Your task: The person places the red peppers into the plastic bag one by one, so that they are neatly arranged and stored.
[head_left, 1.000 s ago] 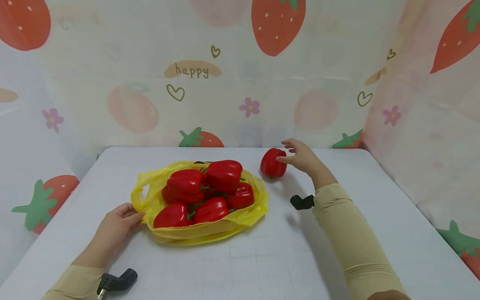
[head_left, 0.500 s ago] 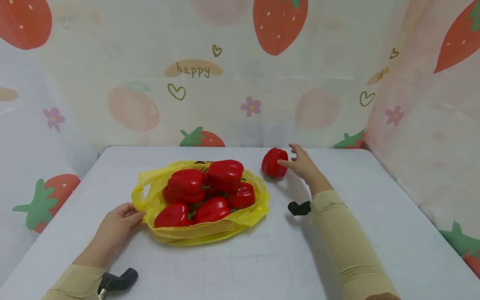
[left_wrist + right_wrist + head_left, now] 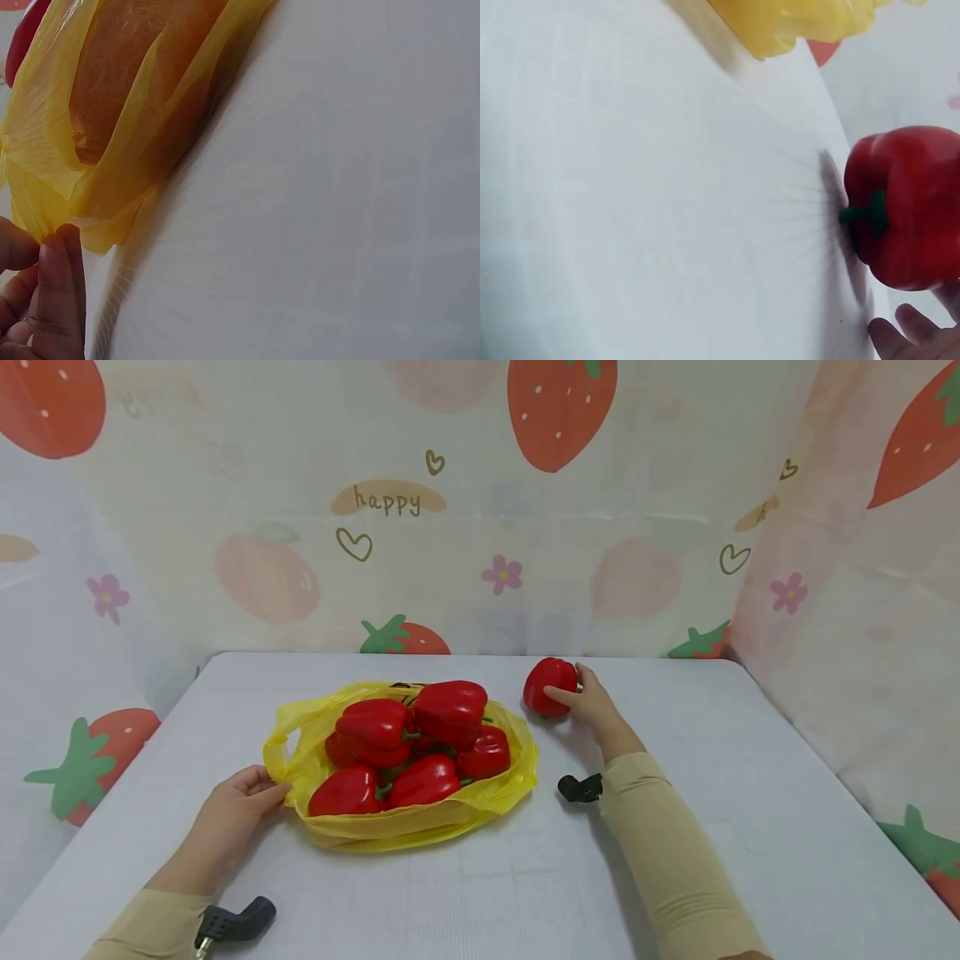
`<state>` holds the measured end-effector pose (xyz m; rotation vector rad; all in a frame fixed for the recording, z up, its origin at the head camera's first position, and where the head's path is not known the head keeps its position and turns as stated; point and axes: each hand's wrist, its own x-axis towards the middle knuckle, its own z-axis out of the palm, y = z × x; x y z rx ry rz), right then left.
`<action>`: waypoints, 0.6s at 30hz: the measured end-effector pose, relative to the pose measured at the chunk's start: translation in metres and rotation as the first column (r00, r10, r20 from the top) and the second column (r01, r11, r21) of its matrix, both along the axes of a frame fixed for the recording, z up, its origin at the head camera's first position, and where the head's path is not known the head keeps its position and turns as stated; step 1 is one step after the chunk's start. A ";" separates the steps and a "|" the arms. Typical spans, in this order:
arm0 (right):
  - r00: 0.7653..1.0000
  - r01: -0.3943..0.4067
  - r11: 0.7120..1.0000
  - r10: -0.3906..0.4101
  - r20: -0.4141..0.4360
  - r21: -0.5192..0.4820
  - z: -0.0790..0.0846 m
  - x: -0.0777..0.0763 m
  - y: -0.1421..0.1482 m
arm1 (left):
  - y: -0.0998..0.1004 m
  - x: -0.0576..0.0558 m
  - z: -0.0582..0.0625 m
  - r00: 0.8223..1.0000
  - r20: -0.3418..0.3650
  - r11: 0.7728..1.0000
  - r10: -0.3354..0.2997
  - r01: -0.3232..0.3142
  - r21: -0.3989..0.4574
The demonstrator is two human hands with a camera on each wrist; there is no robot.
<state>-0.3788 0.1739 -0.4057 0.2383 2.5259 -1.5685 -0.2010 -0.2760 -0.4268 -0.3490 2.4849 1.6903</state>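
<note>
A yellow plastic bag (image 3: 420,835) lies spread on the table, its mouth wide, with several red bell peppers (image 3: 375,731) heaped inside. My left hand (image 3: 228,818) pinches the bag's left handle between thumb and fingertips; the left wrist view shows the thin film (image 3: 45,202) gathered there. Beyond the bag's right side, one lone red bell pepper (image 3: 547,687) rests on the table, its green stem (image 3: 866,214) low and near the surface. My right hand (image 3: 600,706) is at this pepper's right side, thumb overlapping its front. In the right wrist view, spread fingers (image 3: 889,337) show just below the pepper.
The white table (image 3: 480,902) has its back edge just behind the lone pepper. A strawberry-printed cloth (image 3: 480,527) hangs behind and at both sides. Black wrist mounts (image 3: 236,922) stick out from both sleeves.
My right hand has come down and closer against the lone pepper's right side, its fingers lowering behind it. The left hand, the bag and its peppers stay as they were.
</note>
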 end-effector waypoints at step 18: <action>1.000 0.017 1.000 -0.018 0.007 0.026 0.001 0.003 -0.016 | -0.001 0.000 0.000 1.000 0.008 1.000 -0.002 0.002 -0.024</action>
